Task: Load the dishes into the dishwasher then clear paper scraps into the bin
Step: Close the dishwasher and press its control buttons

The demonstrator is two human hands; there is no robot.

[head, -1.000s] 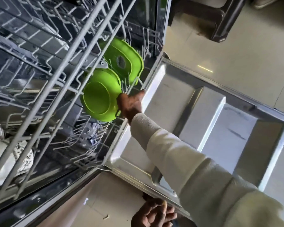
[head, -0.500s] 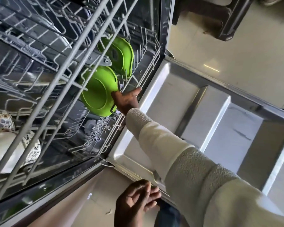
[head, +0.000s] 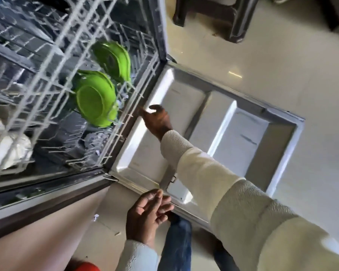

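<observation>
Our right hand (head: 157,118) hangs over the inner edge of the dishwasher door (head: 233,122), fingers loosely spread and holding nothing. The blur hides whether a fingertip touches the front wire of the lower rack (head: 125,122). Our left hand (head: 147,214) is lower, just beside the door's near edge, palm up, fingers softly curled, also empty.

What matters is to the left of the right hand, just past that front wire. The nearer green plate (head: 95,100) stands on edge between the prongs, its face tilted towards us. The farther green plate (head: 114,59) stands behind it in the same row, so the row runs away from us along the rack's right side. The right hand is much the nearer of the two. White dishes (head: 6,149) sit well apart at the far left.

The upper rack (head: 47,55) crosses above the plates, so we judge that any reach back in must go low, under its wires. To the right the flat door gives open room, and beyond it lies bare floor (head: 282,65) up to a dark stool (head: 213,16). Both plates look seated, so we judge both hands free to fetch the next dish.
</observation>
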